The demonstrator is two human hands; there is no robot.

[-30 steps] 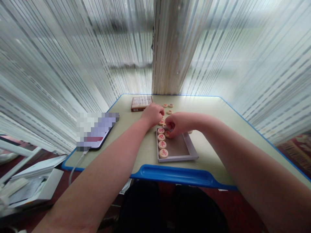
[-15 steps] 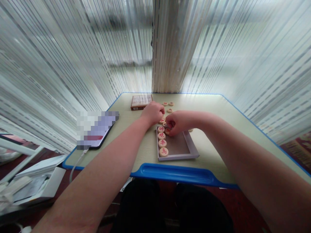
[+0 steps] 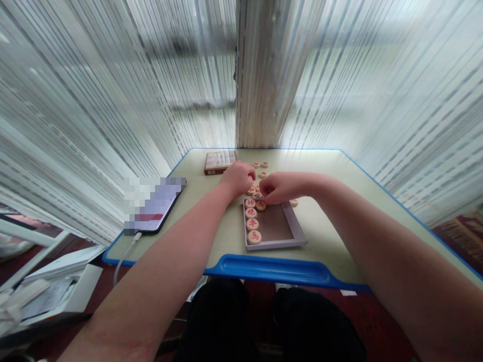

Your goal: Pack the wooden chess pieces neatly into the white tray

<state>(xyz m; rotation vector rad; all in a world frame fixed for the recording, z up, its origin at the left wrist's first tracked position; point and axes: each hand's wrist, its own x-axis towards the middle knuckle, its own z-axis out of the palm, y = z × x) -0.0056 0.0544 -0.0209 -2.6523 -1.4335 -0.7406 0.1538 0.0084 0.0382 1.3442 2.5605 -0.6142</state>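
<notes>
A shallow grey box tray [image 3: 295, 229] lies on the pale green table [image 3: 332, 221]. Several round wooden chess pieces with red characters [image 3: 252, 224] stand in a column along its left wall, and one more piece [image 3: 260, 205] sits beside the top of that column. My right hand [image 3: 281, 187] hovers at the tray's far edge, fingers curled in a pinch over a piece I cannot make out clearly. My left hand [image 3: 237, 178] rests closed just beyond the tray among loose pieces [image 3: 261, 169].
A brown box lid [image 3: 219, 162] lies at the far left of the table. A phone with a cable [image 3: 154, 206] lies on the left. Striped curtains surround the table. A blue lip [image 3: 279, 269] runs along the near edge. White papers [image 3: 56, 286] sit low left.
My right hand has lifted back from inside the tray to its far edge, leaving a piece beside the top of the column. The left hand has hardly moved.
</notes>
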